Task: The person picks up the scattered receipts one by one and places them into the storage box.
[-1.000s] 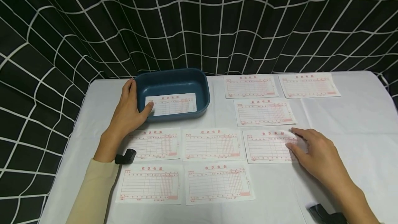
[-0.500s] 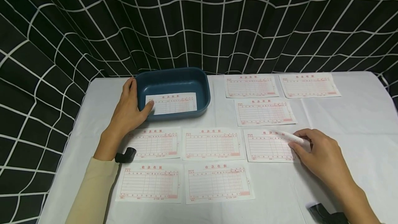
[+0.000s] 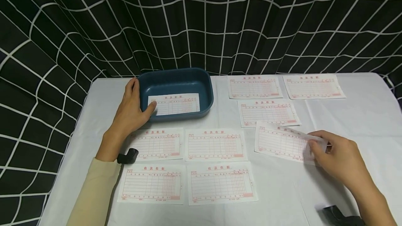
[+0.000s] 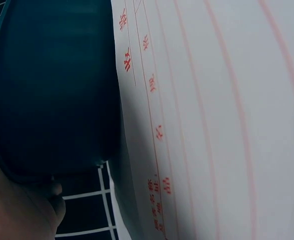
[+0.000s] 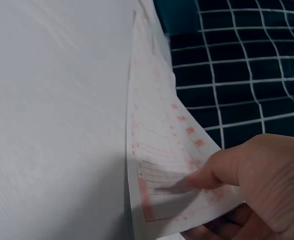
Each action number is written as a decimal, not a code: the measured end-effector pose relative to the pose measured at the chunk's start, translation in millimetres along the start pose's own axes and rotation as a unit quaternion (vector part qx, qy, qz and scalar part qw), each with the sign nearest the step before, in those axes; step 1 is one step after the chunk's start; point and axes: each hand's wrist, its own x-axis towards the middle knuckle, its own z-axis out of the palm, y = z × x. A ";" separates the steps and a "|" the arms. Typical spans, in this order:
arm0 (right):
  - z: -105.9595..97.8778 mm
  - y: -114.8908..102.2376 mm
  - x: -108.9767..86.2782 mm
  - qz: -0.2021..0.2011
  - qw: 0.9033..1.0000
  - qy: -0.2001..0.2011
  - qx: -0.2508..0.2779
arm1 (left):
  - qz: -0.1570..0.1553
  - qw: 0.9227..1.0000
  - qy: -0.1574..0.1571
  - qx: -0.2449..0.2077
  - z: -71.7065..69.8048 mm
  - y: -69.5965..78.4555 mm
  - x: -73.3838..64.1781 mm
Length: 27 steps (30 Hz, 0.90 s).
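My right hand (image 3: 340,156) pinches the right end of a receipt slip (image 3: 279,140), thumb on the printed face and fingers behind. That slip is lifted at this end and bent, as the right wrist view also shows. At the left, my left hand (image 3: 130,109) holds the left side of a dark blue plastic basin (image 3: 176,79), its thumb inside the rim and its fingers along the outer wall. One receipt slip (image 3: 180,104) lies in the basin. In the left wrist view, a receipt slip (image 4: 207,120) fills the right half beside the basin (image 4: 51,90).
Two receipt slips (image 3: 213,144) lie in a row before the basin, with two more slips (image 3: 223,183) nearer the front. At the back right are several others, including one slip (image 3: 268,112) just behind the held one. A black net-patterned cloth (image 3: 220,27) rises behind the white table (image 3: 361,121).
My right hand has taken hold of the slip's right end, lifted it and drawn it to the right, tilting it. My left hand and the basin have stayed in place.
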 end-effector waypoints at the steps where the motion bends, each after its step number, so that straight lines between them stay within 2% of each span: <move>1: -0.9 1.8 0.3 -0.004 1.000 -0.003 0.007 | 0.001 1.000 0.000 0.000 -0.2 0.1 0.1; 5: -4.0 7.0 1.6 -0.011 1.000 -0.018 0.018 | 0.005 1.000 0.002 -0.002 -0.6 0.0 0.7; 12: -8.3 5.8 5.2 0.012 0.999 -0.039 0.009 | 0.003 1.000 0.002 0.000 -0.7 -0.4 1.2; 19: -18.9 10.0 7.1 0.011 0.998 -0.062 0.026 | 0.000 1.000 0.002 -0.002 -0.5 -0.5 0.7; 23: -20.3 7.3 8.9 0.030 0.996 -0.082 0.026 | -0.002 1.000 0.001 0.000 -0.1 -0.6 0.3; 27: -22.4 4.5 12.2 0.042 0.994 -0.085 0.054 | 0.000 1.000 0.004 0.000 0.4 -0.8 0.6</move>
